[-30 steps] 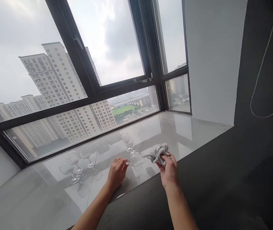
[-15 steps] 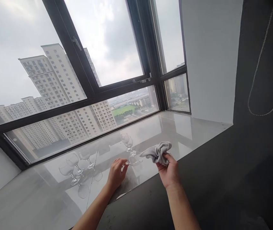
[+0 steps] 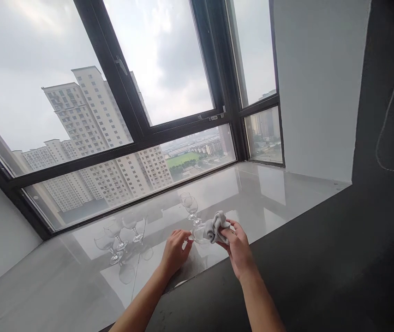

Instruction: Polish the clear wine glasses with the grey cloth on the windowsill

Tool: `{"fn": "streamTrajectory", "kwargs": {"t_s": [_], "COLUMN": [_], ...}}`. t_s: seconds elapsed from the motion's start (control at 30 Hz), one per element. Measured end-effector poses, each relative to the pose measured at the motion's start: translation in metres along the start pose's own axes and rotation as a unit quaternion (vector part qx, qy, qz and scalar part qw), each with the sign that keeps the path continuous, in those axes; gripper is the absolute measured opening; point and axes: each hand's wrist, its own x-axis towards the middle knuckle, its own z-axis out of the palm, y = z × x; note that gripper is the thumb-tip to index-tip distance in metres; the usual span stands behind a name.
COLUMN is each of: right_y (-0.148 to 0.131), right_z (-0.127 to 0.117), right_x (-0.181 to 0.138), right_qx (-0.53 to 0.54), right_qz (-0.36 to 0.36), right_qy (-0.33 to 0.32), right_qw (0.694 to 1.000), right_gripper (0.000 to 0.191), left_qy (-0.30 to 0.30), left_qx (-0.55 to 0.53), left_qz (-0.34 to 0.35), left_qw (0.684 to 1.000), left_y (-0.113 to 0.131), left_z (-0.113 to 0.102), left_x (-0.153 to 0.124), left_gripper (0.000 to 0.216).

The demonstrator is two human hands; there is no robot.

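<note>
My left hand (image 3: 177, 251) is closed on the stem and foot end of a clear stemmed glass (image 3: 201, 235), which is tilted sideways with its bowl toward the right. My right hand (image 3: 237, 249) grips a bunched grey cloth (image 3: 217, 229). The cloth is pressed at the mouth of the glass, hiding its rim; whether any of it is inside I cannot tell. Just beyond the hands, two stemmed glasses (image 3: 192, 207) stand upright close together on the glossy sill.
Three more stemmed glasses (image 3: 116, 257) stand upright on the sill (image 3: 79, 286) to the left. Behind them runs a dark-framed window (image 3: 141, 138). The sill's front edge passes beneath my forearms. A looped cord (image 3: 387, 120) hangs at the right.
My right hand has brought the cloth leftward against the mouth of the glass; before, the two were apart. My left hand keeps its hold. The whole view has shifted slightly.
</note>
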Motion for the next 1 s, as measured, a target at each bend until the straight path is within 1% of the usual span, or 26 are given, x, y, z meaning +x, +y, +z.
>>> {"fn": "streamTrajectory", "kwargs": {"t_s": [0.17, 0.27, 0.37, 0.5, 0.63, 0.7, 0.8, 0.9, 1.0], "right_y": [0.001, 0.005, 0.009, 0.011, 0.012, 0.012, 0.011, 0.010, 0.011], "right_z": [0.005, 0.005, 0.006, 0.005, 0.003, 0.001, 0.000, -0.001, -0.003], "right_x": [-0.003, -0.001, 0.000, 0.001, 0.003, 0.003, 0.002, 0.000, 0.001], "right_qx": [-0.078, -0.121, -0.164, -0.226, -0.253, -0.278, -0.324, -0.361, -0.382], "right_qz": [-0.043, -0.079, -0.123, -0.161, -0.180, -0.191, -0.221, -0.252, -0.263], "right_qy": [-0.011, -0.004, 0.013, 0.024, 0.008, -0.014, -0.041, -0.036, -0.017], "right_qw": [0.996, 0.990, 0.979, 0.960, 0.951, 0.941, 0.919, 0.897, 0.886], "right_gripper": [0.049, 0.049, 0.048, 0.047, 0.049, 0.049, 0.048, 0.049, 0.048], "left_qy": [0.002, 0.011, 0.014, 0.011, 0.012, 0.013, 0.012, 0.015, 0.015], "left_qx": [0.011, 0.014, 0.016, 0.012, 0.014, 0.016, 0.017, 0.023, 0.032], "left_qz": [0.013, 0.030, 0.040, 0.041, 0.033, 0.034, 0.038, 0.047, 0.061], "left_qw": [1.000, 0.999, 0.999, 0.999, 0.999, 0.999, 0.999, 0.999, 0.998], "left_y": [0.001, 0.001, 0.000, -0.001, -0.002, -0.002, -0.001, -0.001, -0.002], "left_z": [-0.002, -0.003, -0.003, -0.002, 0.000, -0.001, -0.002, -0.003, -0.003], "left_x": [0.000, 0.000, 0.001, 0.000, -0.002, -0.002, -0.001, -0.001, -0.001], "left_gripper": [0.007, 0.008, 0.009, 0.008, 0.008, 0.007, 0.006, 0.006, 0.008]}}
